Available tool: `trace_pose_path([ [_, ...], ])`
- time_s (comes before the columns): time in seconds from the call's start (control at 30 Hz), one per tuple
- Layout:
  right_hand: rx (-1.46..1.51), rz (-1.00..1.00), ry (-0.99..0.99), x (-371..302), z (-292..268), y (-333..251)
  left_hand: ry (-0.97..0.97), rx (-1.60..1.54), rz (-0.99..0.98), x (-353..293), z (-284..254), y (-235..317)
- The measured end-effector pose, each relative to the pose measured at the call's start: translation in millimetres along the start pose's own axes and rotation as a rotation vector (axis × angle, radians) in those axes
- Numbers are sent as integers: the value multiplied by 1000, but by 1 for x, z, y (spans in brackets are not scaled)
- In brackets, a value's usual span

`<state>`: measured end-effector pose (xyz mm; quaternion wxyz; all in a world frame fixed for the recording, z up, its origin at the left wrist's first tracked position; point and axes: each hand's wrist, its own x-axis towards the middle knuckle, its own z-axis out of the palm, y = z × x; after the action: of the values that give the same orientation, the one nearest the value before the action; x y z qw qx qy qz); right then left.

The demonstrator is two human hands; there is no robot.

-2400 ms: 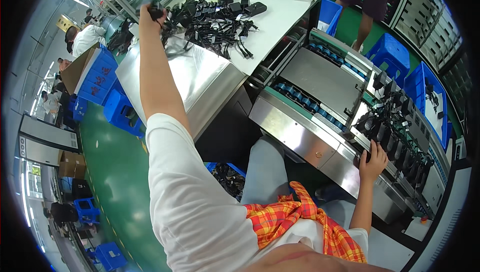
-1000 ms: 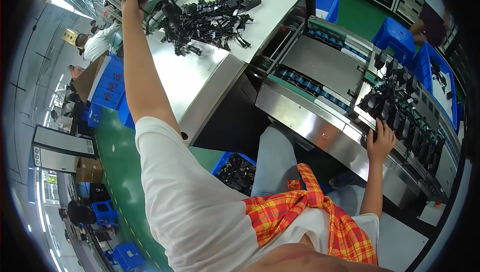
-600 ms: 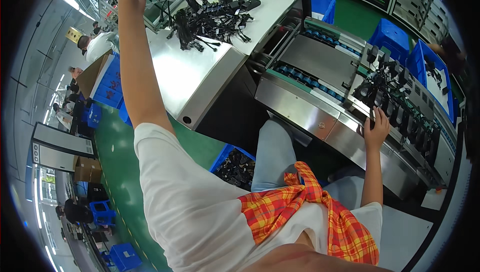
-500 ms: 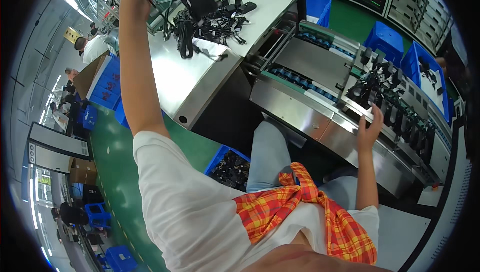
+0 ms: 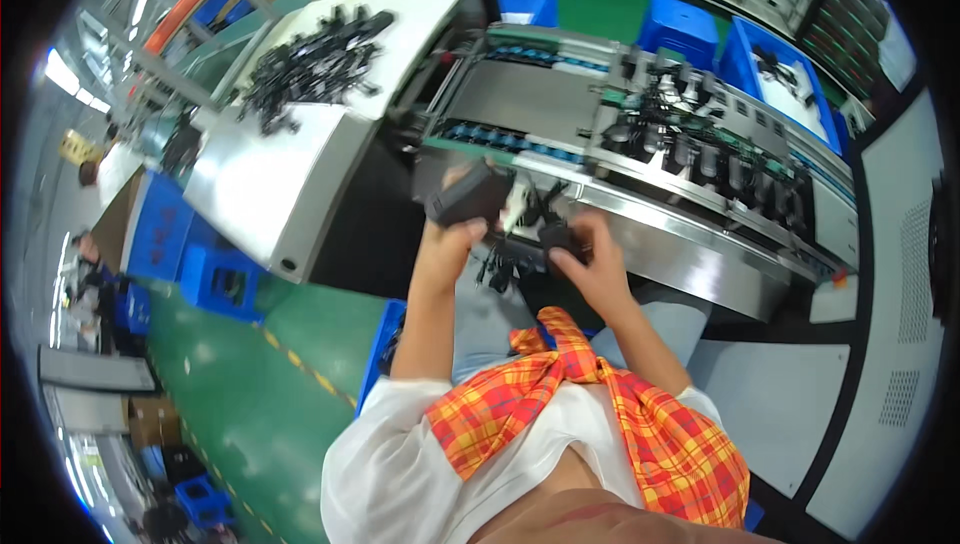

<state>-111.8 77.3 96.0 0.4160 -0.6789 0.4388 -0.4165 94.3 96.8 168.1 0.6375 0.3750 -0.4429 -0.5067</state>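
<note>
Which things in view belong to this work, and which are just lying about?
Apparently in use:
boxy black unit, left grip
small black plastic block, right grip
black cabled adapters on silver metal conveyor
tangled black cables on white tabletop

Apparently just lying about:
blue plastic stool
brown cardboard box

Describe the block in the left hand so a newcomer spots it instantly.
Start from the steel conveyor machine across the view's middle. By its near edge, toward its left end in the picture, is the left hand, gripping the dark block. It looks bulkier and boxier than the black piece in the right hand.
</note>
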Motion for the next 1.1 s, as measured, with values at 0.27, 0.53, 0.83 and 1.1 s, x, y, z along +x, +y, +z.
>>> trace_pose_path([
  [0.27,86,394,462,-77,-114,40,-694,12,-494,-21,53,-109],
  [0.53,726,-132,1047,14,-227,41,-680,-186,-694,0,68,-135],
  [0.83,623,83,702,237,-314,187,-435,-291,-749,5,61,-149],
  [1.1,-794,326,523,279,-311,225,-388,-274,-733,24,55,-143],
])
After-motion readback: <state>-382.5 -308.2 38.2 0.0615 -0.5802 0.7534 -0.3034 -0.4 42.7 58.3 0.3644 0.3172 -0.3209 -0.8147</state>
